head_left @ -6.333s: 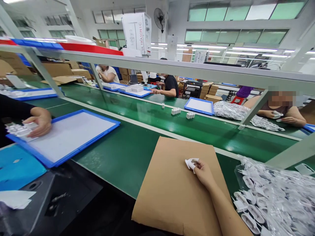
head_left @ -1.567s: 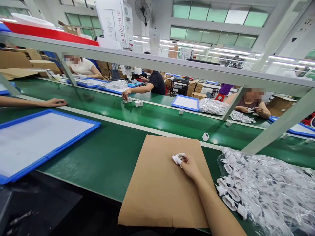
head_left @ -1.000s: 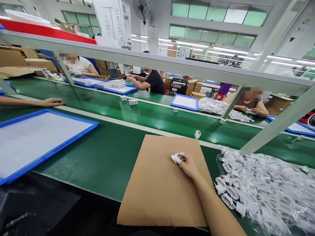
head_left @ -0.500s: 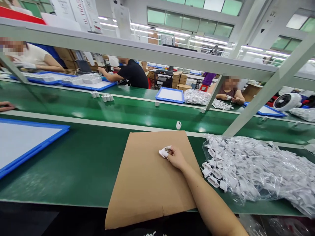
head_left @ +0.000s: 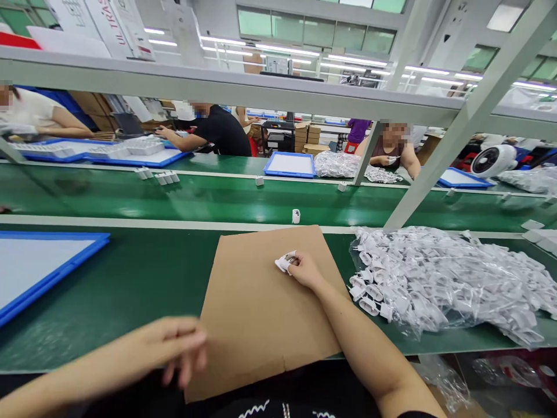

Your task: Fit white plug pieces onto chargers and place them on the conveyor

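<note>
My right hand is over the upper part of a brown cardboard sheet, its fingers closed around a small white plastic piece. White coverings appear on the fingertips, and the fingers partly hide the piece, so its exact kind is unclear. At the sheet's lower left edge is my left hand, blurred by motion, with fingers loosely apart and nothing visible in them. To the right of my right arm, a clear plastic bag spills many white plug housings onto the green bench.
A blue-rimmed tray lies at left. Beyond the cardboard, a white plug housing stands on the green conveyor belt. A slanted metal post rises behind the bag. Several co-workers sit across the line, near blue trays.
My left hand has come into view from the lower left. My right hand keeps its grip over the cardboard. The view has shifted slightly, and the housing on the belt appears further left.
</note>
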`<state>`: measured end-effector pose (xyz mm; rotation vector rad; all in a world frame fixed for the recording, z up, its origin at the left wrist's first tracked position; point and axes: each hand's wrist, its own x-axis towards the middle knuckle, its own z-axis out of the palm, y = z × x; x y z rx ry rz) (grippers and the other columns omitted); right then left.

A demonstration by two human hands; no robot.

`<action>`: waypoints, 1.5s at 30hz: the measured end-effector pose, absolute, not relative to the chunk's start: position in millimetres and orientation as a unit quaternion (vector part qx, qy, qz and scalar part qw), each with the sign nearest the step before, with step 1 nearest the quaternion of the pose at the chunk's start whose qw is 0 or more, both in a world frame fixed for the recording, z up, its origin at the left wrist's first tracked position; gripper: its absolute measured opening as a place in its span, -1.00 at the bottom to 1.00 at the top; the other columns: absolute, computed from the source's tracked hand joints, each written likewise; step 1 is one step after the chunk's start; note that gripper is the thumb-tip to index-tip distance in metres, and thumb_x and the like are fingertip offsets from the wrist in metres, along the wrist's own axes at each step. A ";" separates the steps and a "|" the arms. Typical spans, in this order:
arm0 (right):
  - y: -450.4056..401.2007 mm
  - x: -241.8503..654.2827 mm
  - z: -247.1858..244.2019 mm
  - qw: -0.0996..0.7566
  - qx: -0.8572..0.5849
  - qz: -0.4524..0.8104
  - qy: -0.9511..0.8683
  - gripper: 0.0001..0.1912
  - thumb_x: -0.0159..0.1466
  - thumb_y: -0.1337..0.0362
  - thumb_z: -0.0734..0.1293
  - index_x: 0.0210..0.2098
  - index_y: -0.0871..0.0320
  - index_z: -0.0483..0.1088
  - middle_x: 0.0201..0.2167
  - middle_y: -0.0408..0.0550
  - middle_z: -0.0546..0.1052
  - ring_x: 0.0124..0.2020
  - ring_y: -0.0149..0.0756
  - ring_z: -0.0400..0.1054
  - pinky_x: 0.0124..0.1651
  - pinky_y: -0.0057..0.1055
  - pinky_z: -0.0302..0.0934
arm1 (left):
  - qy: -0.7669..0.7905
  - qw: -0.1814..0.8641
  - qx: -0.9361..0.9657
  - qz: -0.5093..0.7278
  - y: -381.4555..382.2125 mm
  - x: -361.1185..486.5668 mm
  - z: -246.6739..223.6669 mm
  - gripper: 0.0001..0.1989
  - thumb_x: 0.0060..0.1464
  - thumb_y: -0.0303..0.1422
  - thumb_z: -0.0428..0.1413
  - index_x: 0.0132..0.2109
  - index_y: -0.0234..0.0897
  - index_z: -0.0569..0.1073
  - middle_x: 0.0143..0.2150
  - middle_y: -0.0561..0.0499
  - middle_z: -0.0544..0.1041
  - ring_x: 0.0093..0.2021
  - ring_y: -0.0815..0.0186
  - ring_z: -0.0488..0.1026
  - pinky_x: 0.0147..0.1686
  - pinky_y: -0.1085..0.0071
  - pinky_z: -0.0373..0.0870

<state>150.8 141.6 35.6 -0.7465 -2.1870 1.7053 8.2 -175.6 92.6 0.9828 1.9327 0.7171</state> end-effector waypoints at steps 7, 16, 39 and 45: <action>147.4 149.1 24.2 0.136 -0.251 0.603 -0.745 -0.63 0.06 0.05 0.54 -0.25 0.16 0.56 -0.50 -0.18 0.50 -0.49 -0.44 0.24 -0.41 -0.48 0.07 | 0.806 0.227 0.338 0.429 -17.7 -68.7 89.9 -0.41 -0.08 0.12 0.30 -0.05 -0.23 0.61 -0.10 -0.15 0.68 -0.09 0.06 0.60 -0.06 0.22 0.49; 147.5 142.6 16.0 0.130 -0.246 0.640 -0.716 -0.62 0.05 0.03 0.60 -0.29 0.15 0.56 -0.52 -0.20 0.47 -0.51 -0.46 0.21 -0.42 -0.48 0.06 | 0.899 0.044 0.286 0.329 148.9 -88.0 55.4 -0.09 -0.05 0.13 0.35 0.22 -0.53 0.43 0.30 -0.51 0.42 0.39 -0.33 0.21 0.34 0.00 0.18; 178.9 151.6 46.3 0.278 -0.286 0.753 -0.524 -0.70 0.02 0.25 0.51 -0.23 0.12 0.53 -0.33 -0.12 0.59 -0.34 -0.37 0.40 -0.18 -0.40 0.35 | 0.689 0.172 0.585 0.391 35.5 4.9 29.4 -0.50 0.17 -0.02 0.15 0.13 -0.19 0.60 0.03 -0.13 0.65 -0.03 0.05 0.55 0.05 0.19 0.45; 163.2 164.9 57.2 0.299 -0.222 0.488 -0.789 -0.79 0.27 0.12 0.43 -0.15 0.07 0.55 -0.13 -0.04 0.57 -0.11 -0.21 0.45 0.03 -0.26 0.35 | 0.681 0.219 0.510 0.478 30.6 10.5 5.6 -0.46 0.02 0.06 0.29 0.02 -0.22 0.62 -0.03 -0.13 0.64 -0.02 0.03 0.54 0.01 0.16 0.47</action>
